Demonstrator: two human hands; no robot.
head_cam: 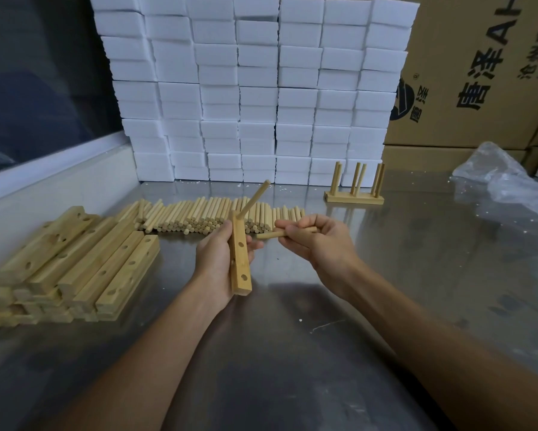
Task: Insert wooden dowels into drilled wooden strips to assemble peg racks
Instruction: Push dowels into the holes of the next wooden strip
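A drilled wooden strip [239,259] is held nearly upright above the middle of a shiny metal tabletop [417,275], gripped along its length by the left hand [219,262], fingers curled round it. One dowel [253,199] already stands in the strip's top hole, slanting up and to the right; two open holes show lower on the strip's face. Just to the right, apart from the strip, the right hand [315,241] pinches a loose dowel [273,234] lying nearly level, its free end pointing left toward the strip. Beyond the hands, a row of spare dowels [205,216] lies side by side. At the near left a pile of drilled strips [74,262] runs up to the tabletop's left edge. Far right stands a finished peg rack [354,189], and crumpled clear plastic [504,181] lies at the right edge. White foam blocks [255,88] are stacked like a wall along the far edge, cardboard boxes [479,73] beside them. Bare metal stretches in front of and right of the hands.
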